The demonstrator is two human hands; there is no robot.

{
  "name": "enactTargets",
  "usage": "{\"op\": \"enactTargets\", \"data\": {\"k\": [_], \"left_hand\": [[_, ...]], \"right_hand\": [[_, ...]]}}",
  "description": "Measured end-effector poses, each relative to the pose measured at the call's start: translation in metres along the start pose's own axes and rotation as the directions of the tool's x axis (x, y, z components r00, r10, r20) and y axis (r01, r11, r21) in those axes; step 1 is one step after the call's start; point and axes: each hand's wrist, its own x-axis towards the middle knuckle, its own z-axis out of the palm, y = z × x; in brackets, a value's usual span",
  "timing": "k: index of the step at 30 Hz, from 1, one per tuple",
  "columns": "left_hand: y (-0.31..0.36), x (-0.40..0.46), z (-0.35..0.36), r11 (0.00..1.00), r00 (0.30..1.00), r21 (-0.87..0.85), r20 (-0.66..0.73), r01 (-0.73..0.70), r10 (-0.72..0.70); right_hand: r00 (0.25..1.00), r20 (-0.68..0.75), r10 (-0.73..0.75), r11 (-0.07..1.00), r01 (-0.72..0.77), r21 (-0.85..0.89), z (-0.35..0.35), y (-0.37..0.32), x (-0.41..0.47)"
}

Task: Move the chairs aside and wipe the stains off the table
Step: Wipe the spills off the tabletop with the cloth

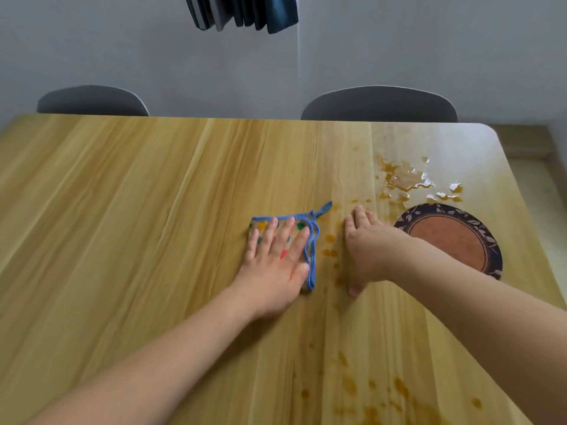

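Hands: left hand (273, 259) spread flat on cloth (311, 240); right hand (366, 250) flat on table (122, 210).
Progress: amber stains (402, 179) left at 2 o'clock, unwiped.

glossy wood table (153, 194) (cloth rag (310, 240))

A pale grey wall (153, 50) fills the far side of the room, plain and evenly lit by soft daylight, with a thin vertical seam (298, 56) running down it right of centre. At the top edge of the view hangs a bunch of dark blue, grey and white fabric (242, 10), folded in pleats and cut off by the frame. Past the rounded far right corner of the wood-grain surface (122, 210), a strip of light beige floor (534, 167) shows, meeting the wall at a pale skirting line, and a bright sheen lies over that corner of the wood.
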Motion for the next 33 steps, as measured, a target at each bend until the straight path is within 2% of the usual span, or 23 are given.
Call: {"op": "enactTargets", "data": {"k": [4, 9, 13, 17, 21, 24, 33], "left_hand": [[0.002, -0.037, 0.007, 0.999, 0.997, 0.042, 0.065, -0.032, 0.029], [-0.005, 0.026, -0.012, 0.998, 0.998, -0.006, 0.025, 0.063, -0.063], [-0.004, 0.054, -0.019, 0.993, 0.993, -0.026, 0.035, 0.114, -0.113], [0.001, 0.012, -0.001, 0.998, 0.997, -0.009, -0.033, 0.068, -0.068], [0.005, -0.063, 0.023, 0.999, 1.0, 0.02, -0.007, 0.025, -0.025], [0.005, -0.087, 0.031, 1.0, 1.0, 0.018, 0.015, 0.018, -0.018], [-0.001, -0.01, 0.005, 0.997, 0.993, -0.02, -0.089, 0.079, -0.08]], "right_hand": [[0.998, 0.052, 0.033, 0.998, -0.031, -0.048, -0.005, -0.007, 0.001], [0.993, 0.078, 0.091, 0.992, -0.083, -0.098, -0.004, -0.011, 0.008], [0.987, 0.111, 0.116, 0.961, -0.083, -0.263, -0.008, -0.022, 0.018], [0.989, 0.116, 0.091, 0.927, -0.041, -0.372, -0.014, -0.025, 0.014], [0.994, 0.092, 0.062, 0.936, -0.026, -0.351, -0.014, -0.02, -0.001], [0.997, 0.072, 0.042, 0.957, -0.02, -0.289, -0.013, -0.017, -0.005], [0.999, 0.005, 0.047, 0.971, -0.045, -0.236, -0.004, -0.01, -0.011]]}}
